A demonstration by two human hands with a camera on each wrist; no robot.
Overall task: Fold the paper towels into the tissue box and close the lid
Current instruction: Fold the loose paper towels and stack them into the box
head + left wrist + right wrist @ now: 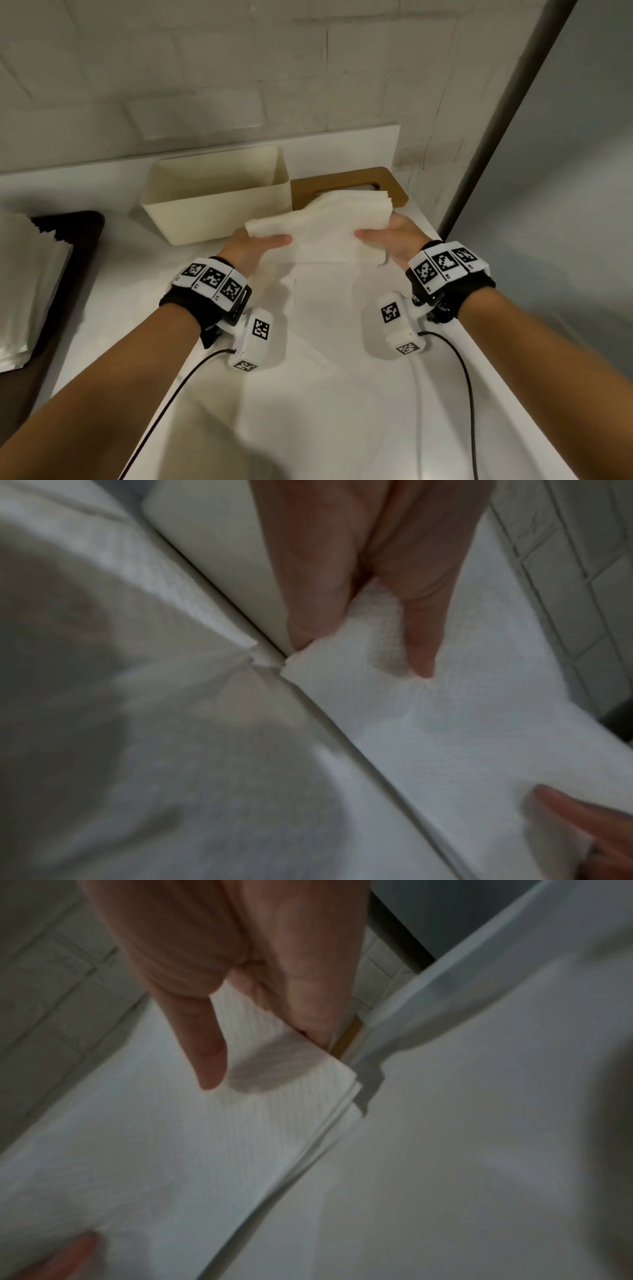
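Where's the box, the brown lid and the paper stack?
tissue box point(191, 205), head view, on its front wall.
brown lid point(394, 186), head view, on its right end.
paper towels point(329, 219), head view, middle of the folded stack.

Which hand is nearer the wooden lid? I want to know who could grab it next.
Right. The right hand holds the paper towels' end just in front of the wooden lid; the left hand grips the other end, before the tissue box.

A dark tray point(85, 240) holding stacked pale sheets point(27, 291) sits at the white counter's point(308, 411) left, below a tiled wall point(239, 68).
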